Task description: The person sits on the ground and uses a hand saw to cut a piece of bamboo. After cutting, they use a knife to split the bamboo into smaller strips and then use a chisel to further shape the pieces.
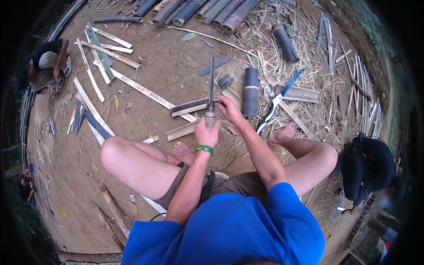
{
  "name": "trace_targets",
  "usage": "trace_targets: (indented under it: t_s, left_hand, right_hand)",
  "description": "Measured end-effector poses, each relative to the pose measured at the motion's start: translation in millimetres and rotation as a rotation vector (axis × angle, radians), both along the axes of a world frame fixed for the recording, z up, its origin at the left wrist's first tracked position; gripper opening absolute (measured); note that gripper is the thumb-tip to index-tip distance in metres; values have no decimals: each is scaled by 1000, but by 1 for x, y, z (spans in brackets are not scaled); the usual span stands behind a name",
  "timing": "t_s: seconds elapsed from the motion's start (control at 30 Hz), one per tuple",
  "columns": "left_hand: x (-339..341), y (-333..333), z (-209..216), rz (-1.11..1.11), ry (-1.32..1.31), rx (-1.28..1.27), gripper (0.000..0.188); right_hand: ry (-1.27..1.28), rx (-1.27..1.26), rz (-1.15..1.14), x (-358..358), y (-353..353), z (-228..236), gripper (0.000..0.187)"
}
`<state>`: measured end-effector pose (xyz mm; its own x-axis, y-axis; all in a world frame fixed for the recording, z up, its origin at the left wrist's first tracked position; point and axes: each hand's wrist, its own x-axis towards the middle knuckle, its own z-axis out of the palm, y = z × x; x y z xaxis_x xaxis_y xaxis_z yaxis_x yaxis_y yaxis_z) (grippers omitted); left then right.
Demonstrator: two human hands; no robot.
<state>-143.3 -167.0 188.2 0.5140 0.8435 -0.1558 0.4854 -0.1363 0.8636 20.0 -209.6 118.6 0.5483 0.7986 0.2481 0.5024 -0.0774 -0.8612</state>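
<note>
My left hand (206,132), with a green band on its wrist, is closed around the handle of a long knife (211,79). The blade points away from me, standing across a split bamboo piece (189,107) with a dark outer side and a pale edge. At that piece's right end, the fingers of my right hand (229,109) are closed on it. Another split bamboo length (182,131) lies on the ground just nearer to me. Whether the blade has entered the bamboo, I cannot tell.
Right of my hands are an upright-looking dark bamboo section (251,92) and a folding saw (276,100) with a white-and-black handle. Pale strips (137,88) lie left; bamboo poles (190,12) lie at the far side. People crouch at left (48,66) and right (369,165).
</note>
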Motion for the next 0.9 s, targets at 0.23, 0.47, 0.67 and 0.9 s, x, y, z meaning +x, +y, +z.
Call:
trace_targets:
  t_s: [0.23, 0.47, 0.67, 0.9]
  left_hand:
    - [-11, -29, 10, -57, -27, 40, 28]
    - [-11, -31, 0, -57, 0, 82, 27]
    - [-9, -28, -6, -82, 54, 62, 27]
    - [-10, -28, -9, -82, 88, 32, 26]
  right_hand:
    - [6, -35, -42, 5, 1, -12, 27]
    - [59, -86, -72, 8, -7, -5, 30]
    - [43, -150, 6, 22, -16, -9, 31]
    - [64, -152, 36, 23, -13, -7, 32]
